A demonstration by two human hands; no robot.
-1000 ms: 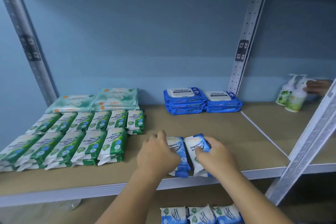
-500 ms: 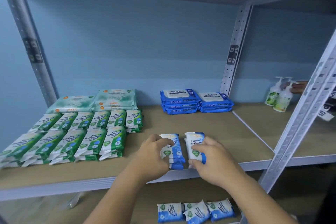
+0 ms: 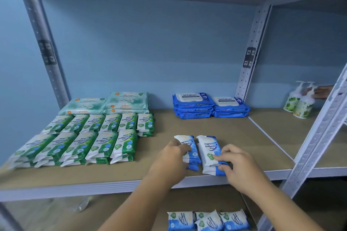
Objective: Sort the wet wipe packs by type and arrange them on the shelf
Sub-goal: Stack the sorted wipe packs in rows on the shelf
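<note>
The left forearm [image 3: 135, 204] reaches in from 7 o'clock, the right forearm [image 3: 277, 206] from 5 o'clock, both bare. The left hand [image 3: 171, 157], back up, curls its fingers over the left blue pack [image 3: 194, 154]. The right hand [image 3: 242, 169] pinches the right blue pack [image 3: 207, 148] at its 4 o'clock corner.

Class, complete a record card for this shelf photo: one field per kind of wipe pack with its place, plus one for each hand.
Pine packs: two rows, front left
guardian packs: back left
antabax packs: two stacks, back centre
Fragrance Free packs: side by side, front centre
left hand: grips left one
right hand: pinches right one
lower shelf packs: blue, loose
</note>
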